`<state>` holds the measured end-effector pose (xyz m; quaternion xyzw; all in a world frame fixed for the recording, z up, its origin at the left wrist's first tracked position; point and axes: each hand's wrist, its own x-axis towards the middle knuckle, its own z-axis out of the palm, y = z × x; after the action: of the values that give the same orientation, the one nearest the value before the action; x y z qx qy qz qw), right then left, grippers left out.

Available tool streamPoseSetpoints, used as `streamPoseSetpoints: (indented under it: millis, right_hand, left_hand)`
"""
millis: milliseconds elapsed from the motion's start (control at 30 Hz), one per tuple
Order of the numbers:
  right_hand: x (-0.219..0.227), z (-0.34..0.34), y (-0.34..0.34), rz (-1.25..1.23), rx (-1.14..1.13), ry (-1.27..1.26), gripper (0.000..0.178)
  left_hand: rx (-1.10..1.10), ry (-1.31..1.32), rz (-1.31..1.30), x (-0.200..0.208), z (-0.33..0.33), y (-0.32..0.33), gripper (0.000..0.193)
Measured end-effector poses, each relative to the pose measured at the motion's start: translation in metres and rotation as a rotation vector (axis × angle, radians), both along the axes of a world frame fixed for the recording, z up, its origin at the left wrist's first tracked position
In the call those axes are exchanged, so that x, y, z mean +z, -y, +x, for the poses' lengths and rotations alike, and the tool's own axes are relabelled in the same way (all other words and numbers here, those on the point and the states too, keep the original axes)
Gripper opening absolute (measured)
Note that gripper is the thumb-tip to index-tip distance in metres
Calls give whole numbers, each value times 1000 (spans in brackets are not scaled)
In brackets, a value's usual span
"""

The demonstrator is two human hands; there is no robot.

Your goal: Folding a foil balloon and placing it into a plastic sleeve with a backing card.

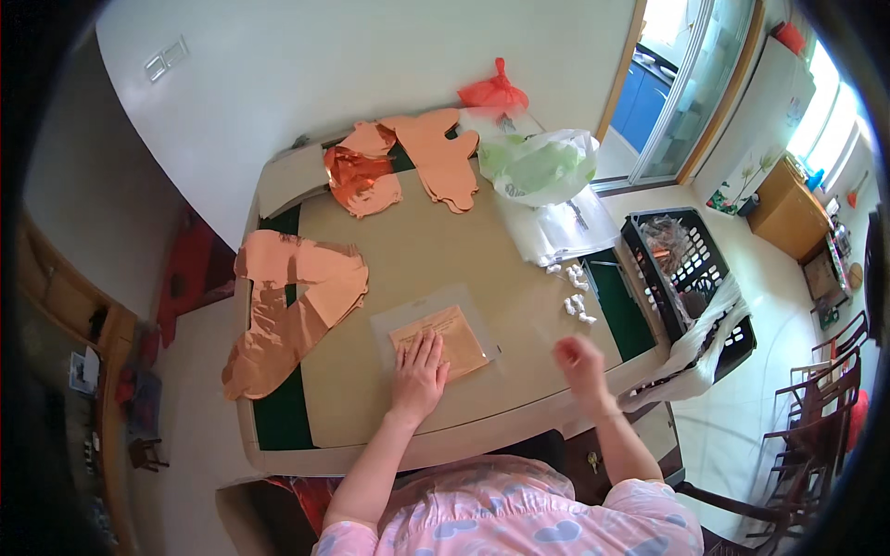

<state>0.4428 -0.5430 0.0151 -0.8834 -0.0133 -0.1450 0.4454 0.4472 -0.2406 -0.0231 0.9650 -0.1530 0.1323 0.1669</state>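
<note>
A clear plastic sleeve [382, 322] lies flat on the table, with a folded copper-coloured sheet [464, 341] inside it. My left hand [422, 372] rests on this packet, palm down and fingers stretched out. To its right, my right hand [582, 369] is apart from the packet, over the table's near right part. Its fingers are curled closed, and whatever they may hold is hidden. Just beyond the right hand lie several small white twisted bundles [577, 298]. Flat copper-coloured foil balloons [320, 278] lie at the left, and another foil balloon [431, 153] lies at the far side.
Clear plastic bags [561, 232] are stacked at the table's far right, beneath a green-white plastic bag [542, 167]. A red knotted bag [496, 91] sits behind. Right of the table stands a black crate [691, 250], with a white strand bundle [705, 343] draped over it. Chairs [820, 408] stand farther right.
</note>
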Motion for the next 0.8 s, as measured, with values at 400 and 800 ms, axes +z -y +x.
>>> streamPoseSetpoints:
  millis: [400,800]
  right_hand:
    - [-2,-33,-49,-120,266,-83,7]
    - [-13,1,-76,-76,223,2,10]
  left_hand:
    - [-2,-6,-57,3,0,-2,59]
    - [-29,-29,-43,18,-5,3,80]
